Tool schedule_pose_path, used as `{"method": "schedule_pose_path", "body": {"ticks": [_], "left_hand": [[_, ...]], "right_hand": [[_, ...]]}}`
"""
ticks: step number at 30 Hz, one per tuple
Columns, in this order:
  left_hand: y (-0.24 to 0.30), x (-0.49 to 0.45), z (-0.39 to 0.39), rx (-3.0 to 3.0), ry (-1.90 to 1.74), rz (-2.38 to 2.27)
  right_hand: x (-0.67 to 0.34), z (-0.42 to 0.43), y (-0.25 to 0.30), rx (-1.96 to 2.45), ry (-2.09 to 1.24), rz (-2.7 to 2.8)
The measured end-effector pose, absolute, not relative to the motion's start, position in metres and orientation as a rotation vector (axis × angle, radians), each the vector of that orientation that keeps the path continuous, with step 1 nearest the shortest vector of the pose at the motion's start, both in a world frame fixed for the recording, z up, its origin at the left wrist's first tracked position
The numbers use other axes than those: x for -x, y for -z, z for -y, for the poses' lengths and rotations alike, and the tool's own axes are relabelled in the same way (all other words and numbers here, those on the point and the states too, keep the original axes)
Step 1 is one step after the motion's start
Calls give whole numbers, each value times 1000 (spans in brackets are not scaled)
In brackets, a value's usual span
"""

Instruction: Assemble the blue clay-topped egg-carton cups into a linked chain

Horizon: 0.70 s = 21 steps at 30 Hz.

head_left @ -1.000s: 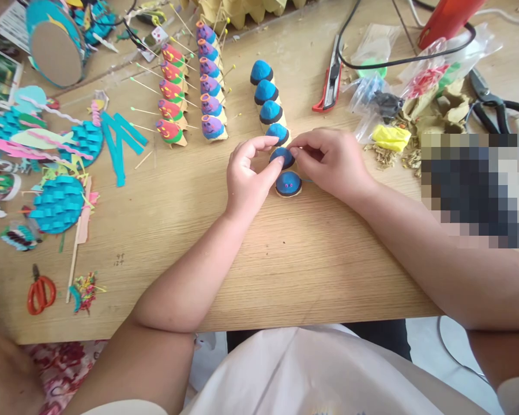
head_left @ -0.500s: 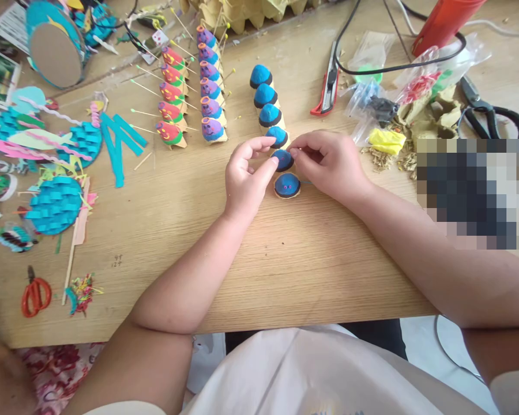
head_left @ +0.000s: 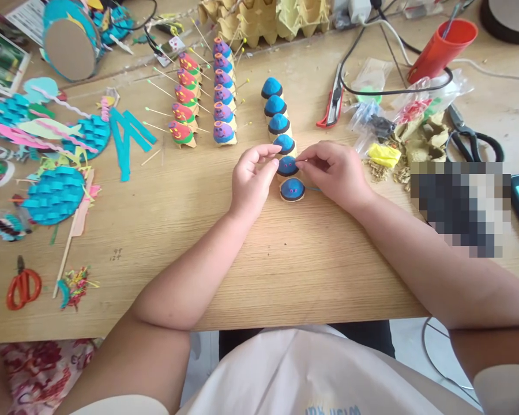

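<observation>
Blue-domed carton strip [head_left: 279, 123] stands on the table [head_left: 259, 276], its two-eyed front dome [head_left: 293, 189] nearest. At the next dome [head_left: 288, 165], the left hand [head_left: 251, 180] has thumb and index narrowly apart; the right hand's [head_left: 338, 173] fingertips nearly meet, their hold unclear. Beyond lie a red cutter [head_left: 333, 104], then egg cartons [head_left: 262, 20].

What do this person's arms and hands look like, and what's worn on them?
The left hand and right hand are ungloved, and no watch or bracelet shows. Both forearms are uncovered. Plain off-white fabric sleeves end above the elbows, matching a pale fabric shirt with blue lettering.
</observation>
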<state>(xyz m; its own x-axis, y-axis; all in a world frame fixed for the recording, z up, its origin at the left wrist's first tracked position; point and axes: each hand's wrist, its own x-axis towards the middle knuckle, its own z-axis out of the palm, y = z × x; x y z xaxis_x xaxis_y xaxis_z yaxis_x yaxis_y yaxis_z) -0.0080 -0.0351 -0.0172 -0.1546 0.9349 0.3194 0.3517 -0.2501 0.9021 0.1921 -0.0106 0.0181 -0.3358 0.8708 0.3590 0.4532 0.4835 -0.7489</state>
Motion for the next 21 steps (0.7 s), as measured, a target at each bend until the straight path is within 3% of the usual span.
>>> {"method": "schedule_pose_path", "body": {"ticks": [21], "left_hand": [[19, -1, 29, -1629, -1457, -1540]], "right_hand": [[-190, 13, -16, 970, -625, 1967]]}}
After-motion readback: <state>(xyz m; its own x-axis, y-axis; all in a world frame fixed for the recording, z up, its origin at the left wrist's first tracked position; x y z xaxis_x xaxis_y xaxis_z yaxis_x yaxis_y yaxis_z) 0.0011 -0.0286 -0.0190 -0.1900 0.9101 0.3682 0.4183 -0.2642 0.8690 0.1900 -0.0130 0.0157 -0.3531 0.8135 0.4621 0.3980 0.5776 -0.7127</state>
